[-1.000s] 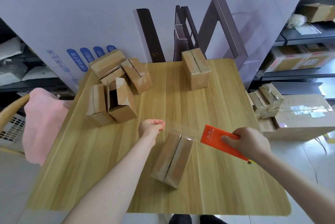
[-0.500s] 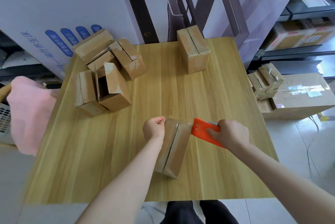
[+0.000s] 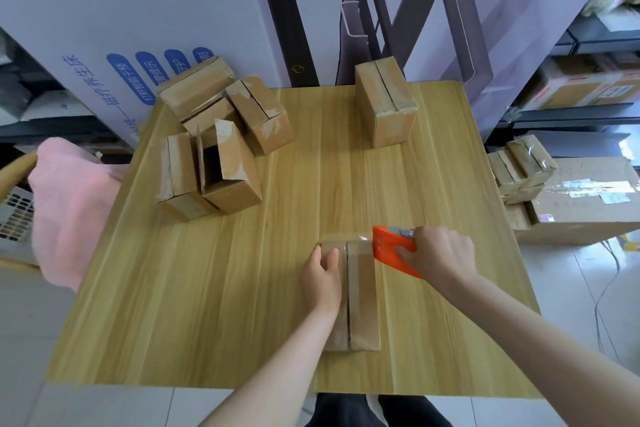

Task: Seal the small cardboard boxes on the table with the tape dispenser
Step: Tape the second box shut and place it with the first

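The fingers of the left hand are lying fairly straight, pressing on the left flap of the small brown cardboard box near the front of the light wooden table. The right hand is gripping the orange plastic tape dispenser, whose front edge is touching the box's far right corner.

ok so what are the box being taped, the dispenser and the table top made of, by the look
Box: matt brown cardboard; glossy clear tape shines across its far end. Tape dispenser: probably plastic, smooth uniform orange. Table: light wood-grain top, likely laminate given its even sheen, though solid wood is possible.
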`<control>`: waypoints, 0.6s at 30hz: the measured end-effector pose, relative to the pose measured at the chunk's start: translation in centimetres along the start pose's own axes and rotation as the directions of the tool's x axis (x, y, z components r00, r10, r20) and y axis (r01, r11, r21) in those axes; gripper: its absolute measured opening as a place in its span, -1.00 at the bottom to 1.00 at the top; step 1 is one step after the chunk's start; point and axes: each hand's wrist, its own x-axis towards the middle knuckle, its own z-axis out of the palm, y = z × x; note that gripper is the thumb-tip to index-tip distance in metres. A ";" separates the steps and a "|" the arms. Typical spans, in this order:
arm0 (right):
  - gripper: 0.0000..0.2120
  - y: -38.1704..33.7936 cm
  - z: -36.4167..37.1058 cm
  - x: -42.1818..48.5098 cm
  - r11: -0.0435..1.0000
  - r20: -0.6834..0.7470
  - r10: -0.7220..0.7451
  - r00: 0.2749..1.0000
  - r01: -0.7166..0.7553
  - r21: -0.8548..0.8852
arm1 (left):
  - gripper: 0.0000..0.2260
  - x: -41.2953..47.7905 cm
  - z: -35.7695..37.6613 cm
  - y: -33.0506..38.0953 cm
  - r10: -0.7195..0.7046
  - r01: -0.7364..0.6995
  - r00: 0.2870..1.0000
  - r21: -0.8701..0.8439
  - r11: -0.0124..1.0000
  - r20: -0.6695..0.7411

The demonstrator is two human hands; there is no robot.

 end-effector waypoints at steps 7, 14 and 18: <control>-0.80 -1.9 -0.3 1.8 0.998 -0.007 0.006 1.000 -0.006 -0.063 | -0.56 0.5 0.2 -0.6 -0.005 0.004 1.000 -0.062 0.998 -0.010; -0.77 -2.5 2.6 2.0 0.989 0.077 0.083 0.994 -0.092 0.116 | -0.57 0.8 1.1 -0.6 -0.037 0.032 0.995 -0.058 0.998 -0.089; -0.56 0.6 2.3 0.8 0.845 0.031 0.352 0.935 -0.332 0.420 | -0.58 0.0 2.5 0.4 -0.100 0.079 0.980 -0.128 0.989 -0.171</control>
